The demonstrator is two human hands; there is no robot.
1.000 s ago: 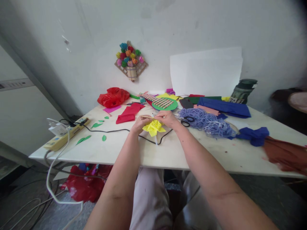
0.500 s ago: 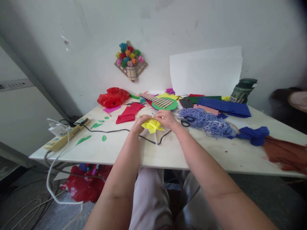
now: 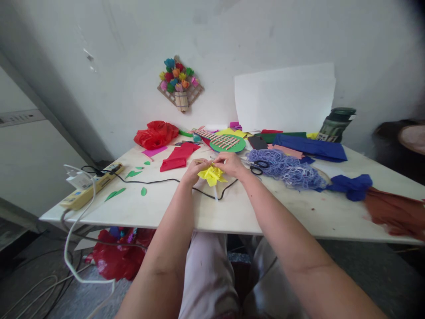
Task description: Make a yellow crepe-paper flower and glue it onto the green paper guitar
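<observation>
A yellow paper flower (image 3: 212, 176) with pointed petals is held between my two hands, above the middle of the white table (image 3: 159, 206). My left hand (image 3: 195, 170) is closed on its left side, with a thin stick-like piece showing at the fingertips. From the right, my right hand (image 3: 229, 165) pinches the flower's upper edge. Below the petals a pale strip (image 3: 216, 193) sticks out towards me; I cannot tell what it is. A black cord (image 3: 156, 181) runs across the table behind and under the flower.
Green paper leaves (image 3: 144, 191) and a power strip (image 3: 78, 199) lie to the left. Folded red paper (image 3: 175, 158) and a green guitar-shaped craft (image 3: 228, 143) are further back. Scissors (image 3: 257, 168), tangled blue-purple yarn (image 3: 285, 170) and blue paper (image 3: 310, 148) lie to the right.
The yellow flower has turned very slightly in my hands and its petals sit a little differently. Both hands keep nearly the same place and grip.
</observation>
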